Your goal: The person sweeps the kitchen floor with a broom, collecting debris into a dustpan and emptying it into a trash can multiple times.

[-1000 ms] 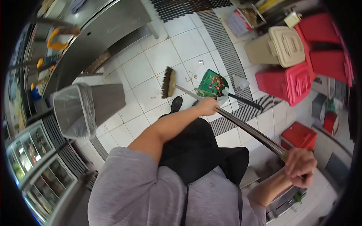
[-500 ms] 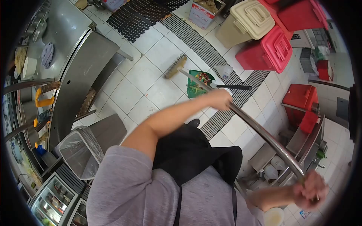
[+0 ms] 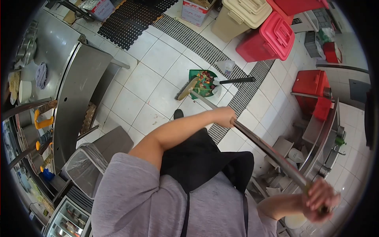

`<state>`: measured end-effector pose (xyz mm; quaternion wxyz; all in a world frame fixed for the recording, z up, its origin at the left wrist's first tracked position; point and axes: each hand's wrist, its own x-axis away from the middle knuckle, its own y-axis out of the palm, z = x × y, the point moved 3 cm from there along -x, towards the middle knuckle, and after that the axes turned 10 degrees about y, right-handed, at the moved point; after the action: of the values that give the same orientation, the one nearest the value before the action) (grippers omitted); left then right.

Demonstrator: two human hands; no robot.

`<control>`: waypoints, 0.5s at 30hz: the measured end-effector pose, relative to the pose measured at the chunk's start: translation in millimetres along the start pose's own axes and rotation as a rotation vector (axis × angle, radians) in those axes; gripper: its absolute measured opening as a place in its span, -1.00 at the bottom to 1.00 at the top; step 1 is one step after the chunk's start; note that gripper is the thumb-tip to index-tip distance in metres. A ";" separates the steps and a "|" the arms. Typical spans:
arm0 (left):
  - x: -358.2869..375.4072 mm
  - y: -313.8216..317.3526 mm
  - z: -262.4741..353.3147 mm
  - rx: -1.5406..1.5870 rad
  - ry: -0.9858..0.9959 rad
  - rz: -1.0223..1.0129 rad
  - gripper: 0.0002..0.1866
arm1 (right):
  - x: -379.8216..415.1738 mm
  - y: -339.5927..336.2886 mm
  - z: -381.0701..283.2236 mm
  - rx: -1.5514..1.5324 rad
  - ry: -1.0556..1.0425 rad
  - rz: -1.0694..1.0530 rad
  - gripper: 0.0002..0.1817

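Observation:
My left hand (image 3: 224, 117) is wrapped round the middle of a broom's metal handle (image 3: 272, 152). Near the handle's upper end, my right hand (image 3: 320, 199) grips it too, slightly blurred. The broom head (image 3: 187, 89) is down on the tiles, its bristles facing left, against the left side of a green dustpan (image 3: 194, 74). Colourful food scraps (image 3: 206, 81) lie in the dustpan. Its black handle (image 3: 239, 80) points right across the floor drain, apart from both hands.
A grey lined bin (image 3: 108, 144) stands at left by the steel counter (image 3: 81, 75). Beige (image 3: 241, 19) and red lidded bins (image 3: 266, 39) stand upper right. A clear plastic bag (image 3: 226, 66) lies beyond the dustpan. A slatted drain (image 3: 197, 37) crosses the floor; a sink is at right.
The broom head has moved from left of the dustpan, turned, and now meets the dustpan's side. Both hands keep their hold. A shoe now shows further left, and the view has shifted.

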<state>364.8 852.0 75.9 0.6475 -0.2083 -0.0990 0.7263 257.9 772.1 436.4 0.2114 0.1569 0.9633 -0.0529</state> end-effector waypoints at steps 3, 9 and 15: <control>8.9 6.4 44.8 0.074 -0.072 0.077 -0.79 | 1.6 -4.3 -44.6 0.021 -0.075 -0.230 -0.86; 114.8 -6.0 45.7 -0.117 -0.282 0.474 -0.87 | -9.4 10.0 15.8 -0.580 0.092 -0.293 -0.66; 241.3 32.5 -43.8 -0.134 -0.751 0.658 -0.77 | 21.0 87.5 144.5 -0.603 0.533 -0.381 -0.69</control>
<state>336.4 1078.7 -18.7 0.2892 0.0060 -0.3006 0.9088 324.7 836.4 293.6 -0.0214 -0.0840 0.9682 0.2346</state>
